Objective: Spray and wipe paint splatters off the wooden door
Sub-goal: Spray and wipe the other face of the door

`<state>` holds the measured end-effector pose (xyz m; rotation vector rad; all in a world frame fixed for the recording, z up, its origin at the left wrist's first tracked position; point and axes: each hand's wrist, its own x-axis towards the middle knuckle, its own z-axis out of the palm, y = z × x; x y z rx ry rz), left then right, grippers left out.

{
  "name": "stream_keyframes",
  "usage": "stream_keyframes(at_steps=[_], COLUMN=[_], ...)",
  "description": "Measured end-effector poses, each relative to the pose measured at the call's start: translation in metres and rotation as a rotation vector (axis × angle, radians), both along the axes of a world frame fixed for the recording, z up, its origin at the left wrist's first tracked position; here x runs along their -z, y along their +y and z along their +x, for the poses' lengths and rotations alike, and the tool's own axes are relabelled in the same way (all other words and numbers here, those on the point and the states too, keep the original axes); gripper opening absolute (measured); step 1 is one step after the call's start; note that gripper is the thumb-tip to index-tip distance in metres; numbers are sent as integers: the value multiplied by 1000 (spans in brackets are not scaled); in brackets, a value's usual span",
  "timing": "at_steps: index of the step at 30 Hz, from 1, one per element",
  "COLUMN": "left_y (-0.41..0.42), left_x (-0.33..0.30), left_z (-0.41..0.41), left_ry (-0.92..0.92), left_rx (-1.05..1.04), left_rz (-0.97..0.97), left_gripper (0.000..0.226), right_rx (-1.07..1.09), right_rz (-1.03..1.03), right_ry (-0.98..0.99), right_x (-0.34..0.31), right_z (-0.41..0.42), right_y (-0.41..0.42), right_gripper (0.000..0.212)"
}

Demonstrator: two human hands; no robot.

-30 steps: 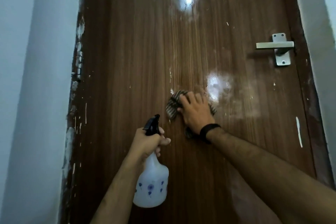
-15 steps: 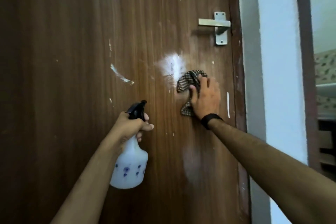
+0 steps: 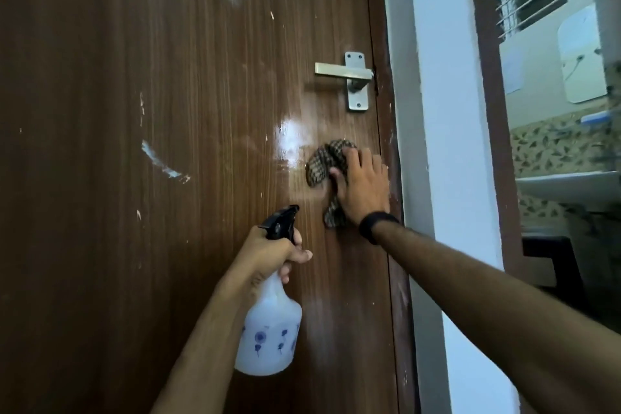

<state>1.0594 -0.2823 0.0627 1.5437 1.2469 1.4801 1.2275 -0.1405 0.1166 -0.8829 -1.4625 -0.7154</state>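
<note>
**Door wipe, mid-frame**

Wooden door (image 3: 201,111) fills frame left/ctr, white paint splatters (image 3: 164,166) at mid-left. Checked cloth (image 3: 324,161) is pressed flat below handle (image 3: 349,76) by right hand (image 3: 364,188). Spray bottle (image 3: 268,333) is gripped lower ctr by left hand (image 3: 268,252).

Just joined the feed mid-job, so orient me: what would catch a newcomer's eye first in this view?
The right hand presses a checked cloth flat against the brown wooden door, just below the metal lever handle near the door's right edge. The left hand grips a translucent spray bottle lower down, nozzle toward the door. A long white paint smear stands out to the left, unwiped.
</note>
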Motion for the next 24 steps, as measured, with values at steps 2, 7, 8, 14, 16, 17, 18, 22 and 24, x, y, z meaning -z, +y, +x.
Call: stream_keyframes(at_steps=[2, 7, 8, 14, 16, 17, 18, 22, 24], left_y=[3, 2, 1, 5, 6, 6, 6, 10, 12], left_x=[-3, -9, -9, -7, -6, -6, -7, -8, -7], left_z=[5, 5, 4, -4, -6, -7, -8, -9, -6], left_ry=[-31, -81, -97, -109, -102, -103, -107, -112, -105], left_rx=[-3, -26, -29, -38, -33, -30, -27, -22, -26], left_rz=[21, 63, 69, 91, 93, 96, 98, 95, 89], left_gripper=[22, 21, 21, 21, 21, 20, 20, 20, 21], right_rx=[23, -60, -57, -4, 63, 82, 82, 27, 26], right_rz=[-7, 183, 228, 115, 33, 33, 54, 126, 164], right_ry=[110, -175, -322, -75, 149, 165, 128, -88, -204], right_x=[-28, 5, 11, -39, -50, -47, -37, 49, 94], right_z=[-9, -35, -34, -7, -1, -2, -2, -9, -8], right_y=[1, 9, 13, 19, 20, 20, 21, 25, 25], right_gripper=[31, 37, 39, 38, 37, 39, 41, 43, 43])
